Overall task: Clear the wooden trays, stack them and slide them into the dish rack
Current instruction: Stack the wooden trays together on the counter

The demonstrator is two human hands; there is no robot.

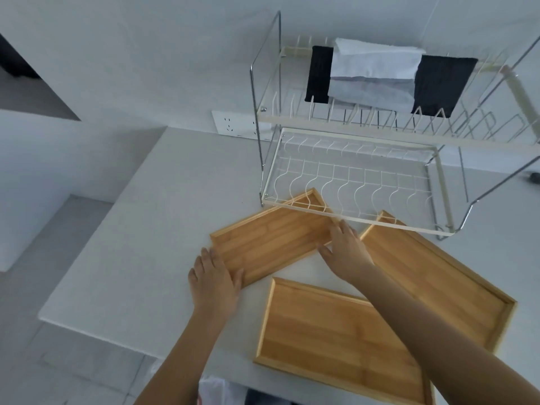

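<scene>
Pretty plain room honestly. The white bench (140,229) has a matte, slightly speckled top and a squared-off edge on the near left. It butts up against a bare white wall (146,54), where a white outlet plate (233,125) sits low, right at bench level. Off to the left there's a dark recess (17,62) cut into the wall with a white ledge (35,159) below it. The floor (58,361) is pale grey tile with faint grout lines. Light is soft and even, kinda dim.
</scene>
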